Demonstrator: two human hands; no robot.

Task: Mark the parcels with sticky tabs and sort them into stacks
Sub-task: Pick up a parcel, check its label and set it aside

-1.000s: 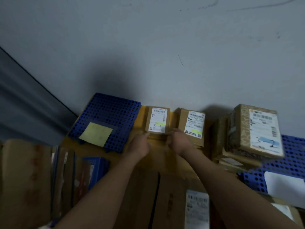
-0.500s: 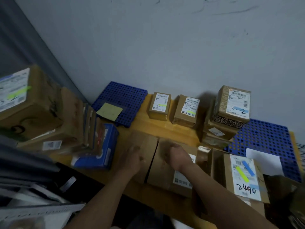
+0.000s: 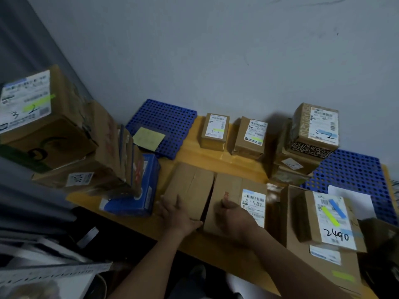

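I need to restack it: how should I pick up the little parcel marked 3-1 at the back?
Grip the parcel marked 3-1 by its left and right walls, coming down from above. It lies label up and stands apart from the neighbouring parcel and the blue mat, so fingers should fit on both sides.

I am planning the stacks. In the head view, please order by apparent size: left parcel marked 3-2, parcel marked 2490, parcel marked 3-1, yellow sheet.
1. Left parcel marked 3-2, close to the camera.
2. Parcel marked 2490.
3. Parcel marked 3-1 and yellow sheet look alike; unranked.
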